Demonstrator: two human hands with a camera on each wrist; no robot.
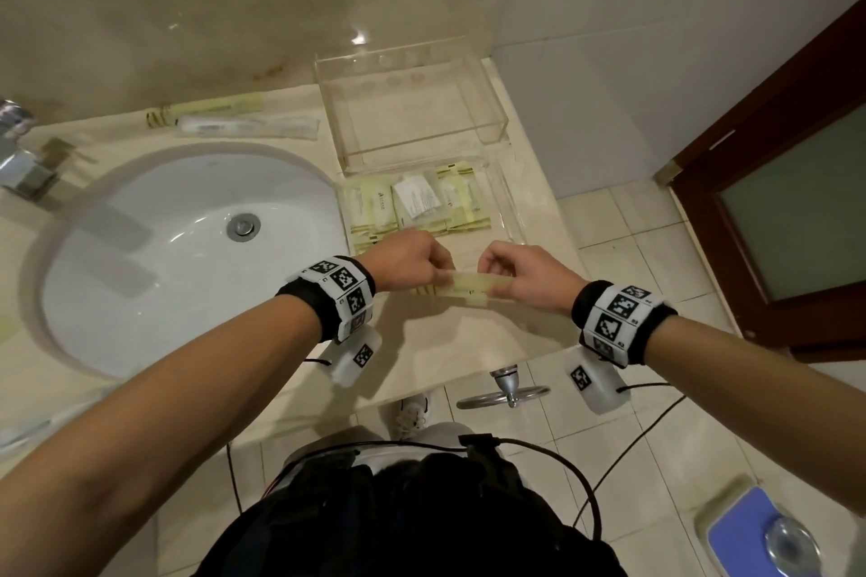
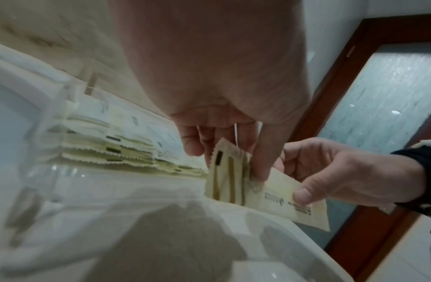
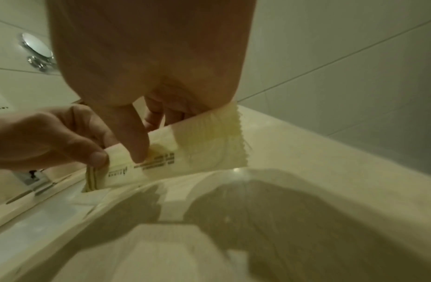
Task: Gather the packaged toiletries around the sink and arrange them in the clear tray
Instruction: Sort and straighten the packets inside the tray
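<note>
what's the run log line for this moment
both hands pinch yellow packet | above counter | clear tray partly filled | packets behind sink

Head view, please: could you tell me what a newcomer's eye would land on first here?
First, the left hand and right hand, each pinching one end of a pale yellow sachet above the counter's front edge, right of the white sink. Just behind them, the shallow clear tray already holds a row of similar sachets, and long wrapped packets lie behind the sink.
</note>
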